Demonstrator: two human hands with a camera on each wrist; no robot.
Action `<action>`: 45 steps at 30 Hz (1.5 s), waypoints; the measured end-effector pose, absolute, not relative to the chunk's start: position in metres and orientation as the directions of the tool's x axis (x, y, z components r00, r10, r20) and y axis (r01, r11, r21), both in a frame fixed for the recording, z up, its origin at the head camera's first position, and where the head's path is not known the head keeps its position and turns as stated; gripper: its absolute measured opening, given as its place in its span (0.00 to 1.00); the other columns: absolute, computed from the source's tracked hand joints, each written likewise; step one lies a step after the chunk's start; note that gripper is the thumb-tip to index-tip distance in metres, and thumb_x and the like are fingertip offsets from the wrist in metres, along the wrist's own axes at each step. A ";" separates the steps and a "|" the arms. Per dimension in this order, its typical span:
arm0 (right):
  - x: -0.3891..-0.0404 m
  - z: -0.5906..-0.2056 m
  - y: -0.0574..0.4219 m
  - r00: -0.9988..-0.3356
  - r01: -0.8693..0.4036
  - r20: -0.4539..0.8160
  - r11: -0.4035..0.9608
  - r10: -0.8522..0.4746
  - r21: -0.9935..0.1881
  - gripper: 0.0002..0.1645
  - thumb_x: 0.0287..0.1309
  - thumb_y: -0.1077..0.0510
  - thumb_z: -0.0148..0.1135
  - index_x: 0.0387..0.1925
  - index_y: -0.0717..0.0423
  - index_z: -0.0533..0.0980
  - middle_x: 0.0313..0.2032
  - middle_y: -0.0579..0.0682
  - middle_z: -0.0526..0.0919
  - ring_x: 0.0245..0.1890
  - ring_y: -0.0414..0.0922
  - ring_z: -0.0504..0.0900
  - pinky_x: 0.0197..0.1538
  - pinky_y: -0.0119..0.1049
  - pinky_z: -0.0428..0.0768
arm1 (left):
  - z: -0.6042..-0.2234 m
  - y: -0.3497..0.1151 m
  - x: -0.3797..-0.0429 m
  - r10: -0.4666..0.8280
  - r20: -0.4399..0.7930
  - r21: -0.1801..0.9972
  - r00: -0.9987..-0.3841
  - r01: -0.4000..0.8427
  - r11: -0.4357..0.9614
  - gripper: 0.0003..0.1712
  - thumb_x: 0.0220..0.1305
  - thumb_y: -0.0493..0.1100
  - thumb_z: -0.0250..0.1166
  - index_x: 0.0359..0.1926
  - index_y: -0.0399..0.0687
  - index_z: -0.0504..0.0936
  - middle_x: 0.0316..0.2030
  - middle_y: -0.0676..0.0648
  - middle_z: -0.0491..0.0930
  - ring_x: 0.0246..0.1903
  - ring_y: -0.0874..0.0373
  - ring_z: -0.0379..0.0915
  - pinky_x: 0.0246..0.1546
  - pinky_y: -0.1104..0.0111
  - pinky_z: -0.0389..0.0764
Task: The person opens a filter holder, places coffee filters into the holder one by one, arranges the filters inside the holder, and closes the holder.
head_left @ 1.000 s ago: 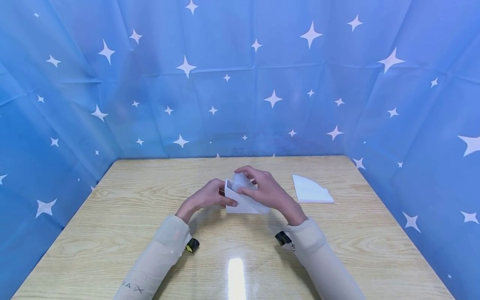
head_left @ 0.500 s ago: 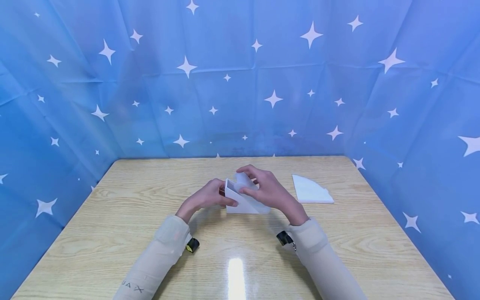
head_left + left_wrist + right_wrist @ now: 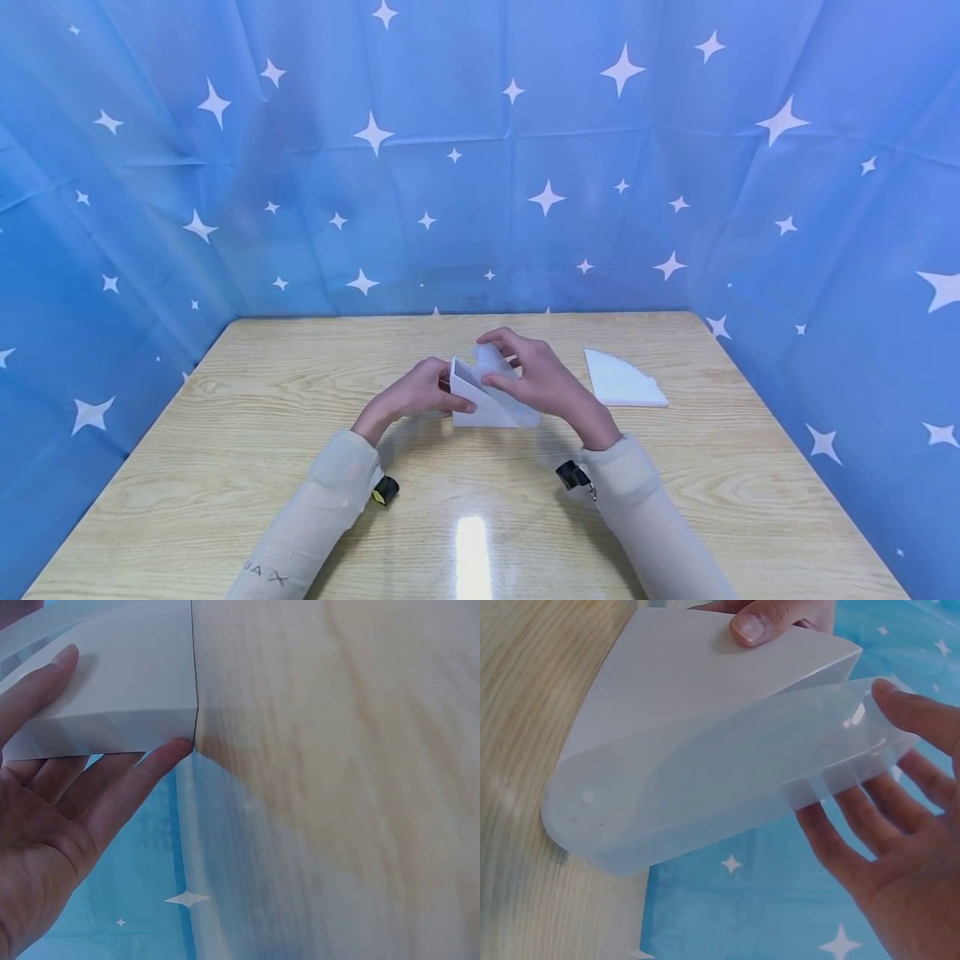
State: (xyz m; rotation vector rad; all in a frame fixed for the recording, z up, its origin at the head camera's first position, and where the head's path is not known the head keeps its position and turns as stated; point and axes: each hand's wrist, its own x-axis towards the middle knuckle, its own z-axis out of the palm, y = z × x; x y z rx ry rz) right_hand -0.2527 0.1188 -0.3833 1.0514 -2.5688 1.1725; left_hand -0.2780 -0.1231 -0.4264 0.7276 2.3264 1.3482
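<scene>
White box (image 3: 486,410) in the left hand (image 3: 418,392)

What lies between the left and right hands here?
The white case, gripped by the left hand, and the translucent piece, held by the right hand; the head view shows both there.

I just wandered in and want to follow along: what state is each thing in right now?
White case: open, held by the left grip.
Translucent piece: angled partly out of the case, held by the right grip.
White fan-shaped piece: lying flat on the table, untouched.
Table: glare on its surface.
Curtain: hanging, creased.
Wrist cameras: worn, one per wrist.
</scene>
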 end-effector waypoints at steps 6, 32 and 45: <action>-0.253 -0.383 0.120 -0.760 -0.630 0.375 0.461 -0.531 -0.625 0.29 0.63 0.60 0.72 0.64 0.56 0.74 0.55 0.55 0.85 0.51 0.53 0.87 0.50 0.48 0.88 | -0.425 -0.123 -0.277 0.588 -0.045 0.872 -0.808 0.256 0.418 0.16 0.62 0.42 0.76 0.50 0.45 0.86 0.39 0.46 0.89 0.32 0.54 0.84 0.41 0.47 0.88; -0.253 -0.374 0.132 -0.776 -0.607 0.349 0.476 -0.525 -0.637 0.29 0.62 0.61 0.73 0.62 0.54 0.72 0.51 0.55 0.86 0.51 0.52 0.87 0.50 0.48 0.89 | -0.425 -0.123 -0.277 0.591 -0.040 0.871 -0.806 0.261 0.416 0.19 0.62 0.40 0.76 0.53 0.45 0.85 0.43 0.44 0.89 0.32 0.57 0.84 0.41 0.46 0.88; -0.249 -0.365 0.142 -0.807 -0.553 0.291 0.485 -0.514 -0.677 0.28 0.63 0.60 0.72 0.62 0.54 0.71 0.50 0.56 0.86 0.50 0.51 0.87 0.53 0.51 0.88 | -0.425 -0.123 -0.277 0.589 -0.048 0.876 -0.807 0.249 0.412 0.20 0.61 0.41 0.76 0.53 0.43 0.85 0.42 0.43 0.89 0.31 0.58 0.83 0.40 0.48 0.88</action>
